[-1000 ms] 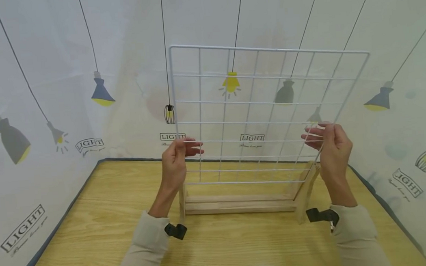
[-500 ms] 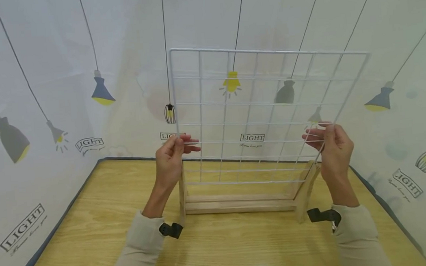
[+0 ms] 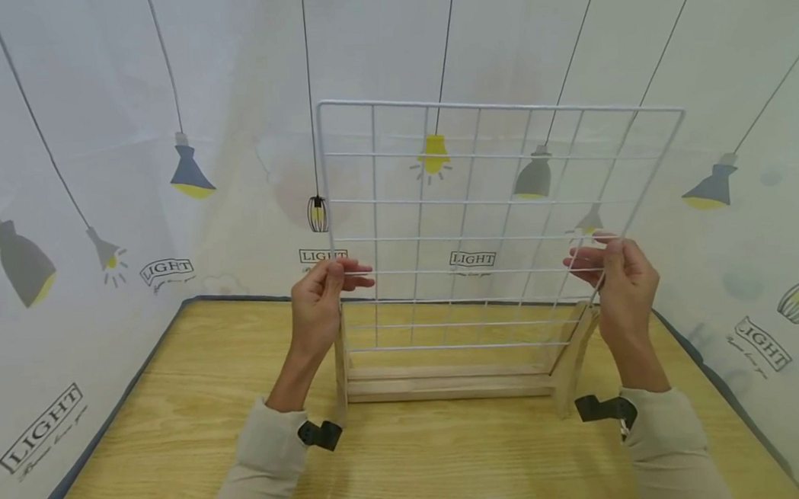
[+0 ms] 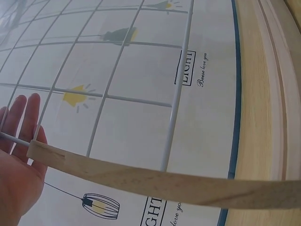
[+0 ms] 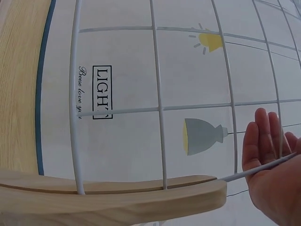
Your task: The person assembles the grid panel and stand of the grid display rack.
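A white wire grid panel [image 3: 465, 200] stands tilted in a pale wooden stand [image 3: 449, 388]. My left hand [image 3: 316, 304] holds its left edge between thumb and fingers, with fingertips reaching behind the wires. On the opposite edge, my right hand [image 3: 627, 289] grips the same way. In the right wrist view, the panel's side wire meets the grooved wooden side piece [image 5: 141, 203], and my right hand [image 5: 275, 183] is just beyond its rounded end. The other wooden side piece [image 4: 141, 170] crosses the left wrist view, next to my left hand [image 4: 21, 176].
The stand rests on a wood-grain table [image 3: 440, 461]. Behind and at both sides hangs a pale backdrop [image 3: 251, 175] printed with lamps and lettering. A dark strip [image 3: 251, 297] runs along the table's far edge. Black bands [image 3: 320, 435] are worn on both wrists.
The grid panel's top edge has dropped slightly. My left hand has shifted a little to the left along with its forearm, while my right hand stays almost in place.
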A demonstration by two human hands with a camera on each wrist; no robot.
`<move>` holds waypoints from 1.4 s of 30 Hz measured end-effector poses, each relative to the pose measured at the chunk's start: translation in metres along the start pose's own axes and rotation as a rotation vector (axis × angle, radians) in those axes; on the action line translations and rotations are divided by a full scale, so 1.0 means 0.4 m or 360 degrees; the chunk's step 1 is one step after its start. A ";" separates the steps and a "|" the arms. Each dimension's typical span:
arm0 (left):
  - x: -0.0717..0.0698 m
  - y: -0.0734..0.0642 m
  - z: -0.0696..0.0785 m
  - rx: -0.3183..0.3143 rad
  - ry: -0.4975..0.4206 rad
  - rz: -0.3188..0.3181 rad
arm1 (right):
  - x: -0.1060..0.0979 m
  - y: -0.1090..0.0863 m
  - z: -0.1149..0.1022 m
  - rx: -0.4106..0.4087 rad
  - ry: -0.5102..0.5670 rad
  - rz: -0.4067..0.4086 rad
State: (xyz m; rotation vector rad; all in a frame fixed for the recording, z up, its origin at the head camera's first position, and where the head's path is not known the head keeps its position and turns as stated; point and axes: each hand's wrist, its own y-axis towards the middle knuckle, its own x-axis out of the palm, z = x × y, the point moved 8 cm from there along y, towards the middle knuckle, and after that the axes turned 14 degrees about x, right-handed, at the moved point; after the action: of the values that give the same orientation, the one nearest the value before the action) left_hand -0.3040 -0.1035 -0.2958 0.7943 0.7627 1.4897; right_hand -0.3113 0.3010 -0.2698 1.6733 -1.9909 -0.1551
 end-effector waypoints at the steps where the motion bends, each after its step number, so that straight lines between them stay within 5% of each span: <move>1: 0.000 -0.001 0.000 0.0000 0.0003 -0.0002 | -0.001 -0.001 0.001 -0.0004 -0.0006 0.0005; 27: 0.007 -0.034 -0.021 -0.0067 -0.0019 -0.0011 | -0.030 -0.025 0.044 0.0016 -0.0049 0.0063; 42: 0.006 -0.037 -0.020 -0.0039 -0.0096 0.0018 | -0.022 -0.033 0.044 -0.0063 0.0013 -0.0051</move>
State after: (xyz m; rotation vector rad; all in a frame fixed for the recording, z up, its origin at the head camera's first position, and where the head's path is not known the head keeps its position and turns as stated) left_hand -0.3027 -0.1003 -0.3126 0.8223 0.6945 1.4760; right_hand -0.3070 0.3021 -0.2930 1.6790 -1.9435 -0.1976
